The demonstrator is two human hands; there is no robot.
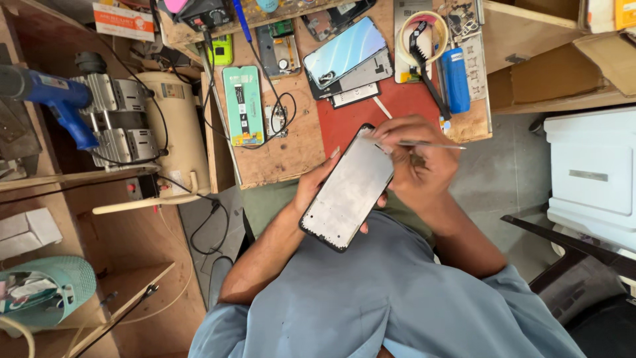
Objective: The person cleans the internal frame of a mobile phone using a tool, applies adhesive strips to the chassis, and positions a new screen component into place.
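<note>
The left hand (311, 192) grips a black-rimmed phone frame with a pale grey inner plate (348, 189) from below, long axis tilted up-right. The right hand (407, 159) pinches thin metal tweezers (430, 144) at its upper corner, above the wooden bench (285, 156).

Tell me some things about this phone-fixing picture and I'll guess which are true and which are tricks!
1. The left hand holds the phone frame from underneath. True.
2. The right hand holds a hammer. False: it holds a thin metal tool at the frame's top edge.
3. A blue heat gun sits on the left side. True.
4. The phone frame lies flat on the wooden bench. False: it is held up in the hand, above the person's lap.
5. A green part lies on the bench. True.
</note>
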